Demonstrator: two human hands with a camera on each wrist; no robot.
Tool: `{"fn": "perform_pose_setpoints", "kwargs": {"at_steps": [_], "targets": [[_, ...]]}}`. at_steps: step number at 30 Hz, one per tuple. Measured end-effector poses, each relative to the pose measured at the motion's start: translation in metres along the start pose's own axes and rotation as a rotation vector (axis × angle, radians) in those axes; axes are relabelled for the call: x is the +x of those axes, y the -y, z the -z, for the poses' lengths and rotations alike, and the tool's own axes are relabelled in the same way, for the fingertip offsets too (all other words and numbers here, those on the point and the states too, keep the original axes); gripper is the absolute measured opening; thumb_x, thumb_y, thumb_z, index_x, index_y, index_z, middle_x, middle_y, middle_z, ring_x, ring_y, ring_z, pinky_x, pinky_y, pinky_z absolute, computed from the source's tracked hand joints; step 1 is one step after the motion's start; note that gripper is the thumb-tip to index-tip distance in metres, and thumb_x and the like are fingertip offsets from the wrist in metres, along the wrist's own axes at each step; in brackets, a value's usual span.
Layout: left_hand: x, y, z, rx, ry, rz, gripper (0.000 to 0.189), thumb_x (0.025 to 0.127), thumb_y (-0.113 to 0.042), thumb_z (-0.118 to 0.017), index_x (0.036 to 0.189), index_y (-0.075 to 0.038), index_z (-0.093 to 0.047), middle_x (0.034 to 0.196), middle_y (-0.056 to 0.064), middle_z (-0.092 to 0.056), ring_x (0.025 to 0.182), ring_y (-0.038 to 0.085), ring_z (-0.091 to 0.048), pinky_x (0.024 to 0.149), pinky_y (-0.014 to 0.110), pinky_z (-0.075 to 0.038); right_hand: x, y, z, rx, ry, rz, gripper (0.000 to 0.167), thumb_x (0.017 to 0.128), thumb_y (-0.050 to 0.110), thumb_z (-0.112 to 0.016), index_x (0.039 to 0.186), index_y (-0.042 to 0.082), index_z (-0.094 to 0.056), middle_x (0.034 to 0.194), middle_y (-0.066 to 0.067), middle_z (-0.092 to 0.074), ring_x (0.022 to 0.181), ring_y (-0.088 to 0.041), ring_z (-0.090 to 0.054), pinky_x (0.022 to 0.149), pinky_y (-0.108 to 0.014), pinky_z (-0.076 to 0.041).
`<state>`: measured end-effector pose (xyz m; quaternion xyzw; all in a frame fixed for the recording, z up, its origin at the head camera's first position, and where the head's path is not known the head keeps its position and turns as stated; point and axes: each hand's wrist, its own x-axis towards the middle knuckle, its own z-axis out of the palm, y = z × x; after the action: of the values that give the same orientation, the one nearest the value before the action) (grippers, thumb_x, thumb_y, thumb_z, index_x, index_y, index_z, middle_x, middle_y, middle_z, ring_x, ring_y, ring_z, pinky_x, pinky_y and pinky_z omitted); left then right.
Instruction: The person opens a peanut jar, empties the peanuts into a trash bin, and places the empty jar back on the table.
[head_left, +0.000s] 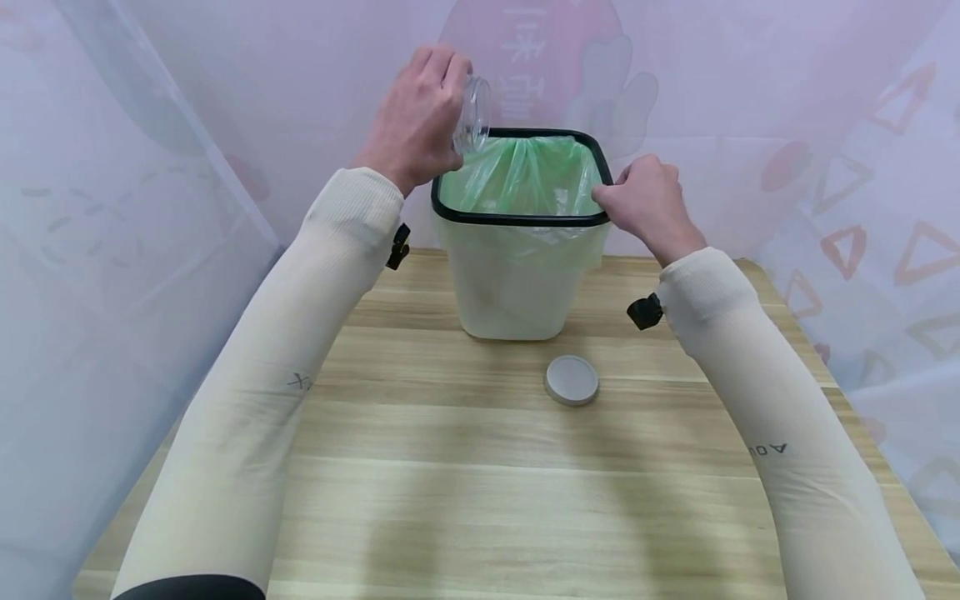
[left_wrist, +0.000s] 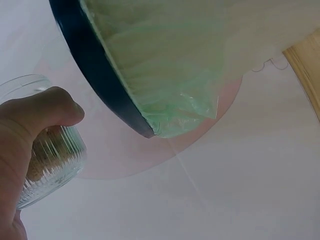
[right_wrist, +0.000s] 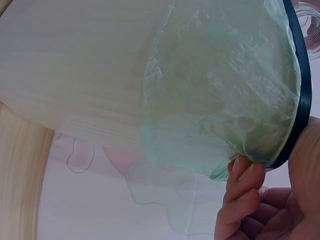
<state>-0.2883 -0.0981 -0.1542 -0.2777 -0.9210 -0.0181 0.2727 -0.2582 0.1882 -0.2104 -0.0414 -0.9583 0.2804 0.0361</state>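
A cream trash can (head_left: 517, 292) with a black rim (head_left: 517, 220) stands upright on the table, lined with a thin green plastic bag (head_left: 517, 171) folded over the rim. My left hand (head_left: 416, 121) grips a ribbed clear glass jar (head_left: 474, 112), tilted with its mouth toward the bin's left side. Something brown shows through the jar's wall (left_wrist: 60, 155) in the left wrist view. At the bin's right corner, my right hand (head_left: 648, 200) pinches the rim; its curled fingers (right_wrist: 245, 180) touch the outer fold of the bag in the right wrist view.
A round grey lid (head_left: 572, 380) lies flat on the wooden table (head_left: 420, 483) in front of the bin. Pale printed curtains (head_left: 315, 100) hang behind the table and along both sides.
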Motion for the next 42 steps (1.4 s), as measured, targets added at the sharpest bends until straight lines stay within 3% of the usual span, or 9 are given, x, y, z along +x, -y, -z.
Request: {"fn": "perform_pose_setpoints", "kwargs": {"at_steps": [7, 15, 25, 34, 42], "targets": [[0.000, -0.001, -0.001, 0.077, -0.021, -0.053, 0.073, 0.077, -0.005, -0.084, 0.140, 0.008, -0.049, 0.140, 0.023, -0.057, 0.132, 0.040, -0.051, 0.120, 0.044, -0.045, 0.000, 0.000, -0.002, -0.003, -0.010, -0.002, 0.039, 0.097, 0.034, -0.058, 0.068, 0.008, -0.059, 0.053, 0.006, -0.039, 0.055, -0.017, -0.039, 0.053, -0.031, -0.038], [-0.001, -0.002, -0.003, 0.172, -0.039, -0.106, 0.061, 0.081, 0.002, -0.072, 0.137, 0.009, -0.050, 0.137, 0.024, -0.058, 0.131, 0.040, -0.054, 0.119, 0.043, -0.047, 0.001, 0.000, -0.002, -0.012, 0.001, -0.011, 0.039, 0.096, 0.034, -0.057, 0.067, 0.009, -0.057, 0.054, 0.006, -0.039, 0.056, -0.016, -0.039, 0.054, -0.031, -0.038], [0.000, 0.000, -0.008, 0.206, -0.086, -0.163, 0.046, 0.086, 0.010, -0.054, 0.133, 0.009, -0.052, 0.133, 0.024, -0.061, 0.129, 0.040, -0.056, 0.118, 0.043, -0.048, 0.001, 0.001, -0.003, -0.012, 0.003, -0.005, 0.038, 0.096, 0.034, -0.056, 0.068, 0.009, -0.057, 0.055, 0.006, -0.041, 0.058, -0.017, -0.041, 0.055, -0.031, -0.039], [0.001, -0.001, -0.010, 0.229, -0.112, -0.182, 0.044, 0.093, 0.013, -0.039, 0.135, 0.009, -0.053, 0.135, 0.023, -0.062, 0.131, 0.039, -0.056, 0.120, 0.043, -0.047, 0.001, 0.002, -0.004, -0.015, -0.008, -0.007, 0.038, 0.097, 0.034, -0.057, 0.066, 0.010, -0.056, 0.055, 0.006, -0.042, 0.059, -0.018, -0.042, 0.055, -0.032, -0.039], [0.003, -0.002, -0.012, 0.247, -0.122, -0.208, 0.045, 0.093, 0.018, -0.035, 0.133, 0.007, -0.054, 0.135, 0.021, -0.062, 0.132, 0.038, -0.056, 0.122, 0.042, -0.045, 0.001, 0.002, -0.004, -0.018, -0.014, -0.002, 0.038, 0.096, 0.034, -0.056, 0.067, 0.010, -0.056, 0.056, 0.005, -0.044, 0.061, -0.019, -0.044, 0.055, -0.032, -0.039]]}}
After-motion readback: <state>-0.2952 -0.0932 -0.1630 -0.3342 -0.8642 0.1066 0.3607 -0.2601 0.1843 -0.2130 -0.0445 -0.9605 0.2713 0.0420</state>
